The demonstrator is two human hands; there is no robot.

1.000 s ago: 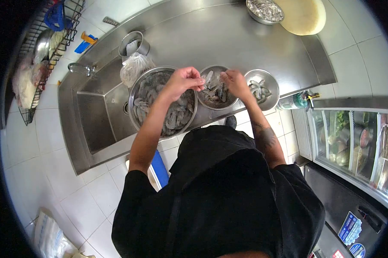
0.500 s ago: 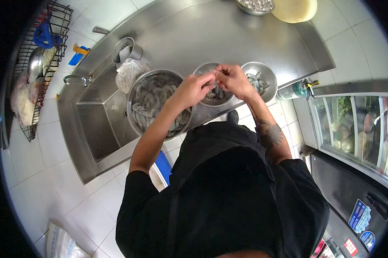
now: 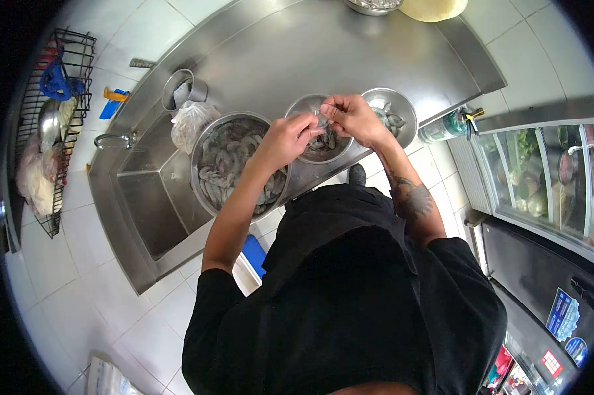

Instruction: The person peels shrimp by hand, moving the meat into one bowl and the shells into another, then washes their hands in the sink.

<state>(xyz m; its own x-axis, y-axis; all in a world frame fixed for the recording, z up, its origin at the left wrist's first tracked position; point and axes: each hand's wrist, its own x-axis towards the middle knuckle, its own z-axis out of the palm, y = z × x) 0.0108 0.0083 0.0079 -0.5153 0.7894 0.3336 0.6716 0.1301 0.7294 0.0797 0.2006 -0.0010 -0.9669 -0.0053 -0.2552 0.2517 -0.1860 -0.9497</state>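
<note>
Above the middle bowl [image 3: 308, 157], which holds dark shrimp pieces, my left hand [image 3: 289, 137] is closed in a pinch. My right hand [image 3: 351, 118] is also pinched, close beside it. A small, pale, translucent bit shows between the fingertips, too small to name. To the left, a large bowl [image 3: 194, 172] is full of grey whole shrimp [image 3: 228, 158], below my left forearm. On the right stands a bowl [image 3: 410, 118] with several peeled-looking grey shrimp [image 3: 390, 118], partly behind my right hand.
A plastic bag [image 3: 190, 125] and a metal pot [image 3: 198, 89] stand near the sink [image 3: 153, 214] and tap [image 3: 123, 139]. At the counter's far side are another bowl [image 3: 374, 9] and a round pale board [image 3: 435, 9]. A wire rack [image 3: 80, 52] hangs left; a glass-fronted fridge [image 3: 530, 178] stands right.
My fingertips are slightly farther apart, with my left hand a little lower. The whole view has shifted slightly.
</note>
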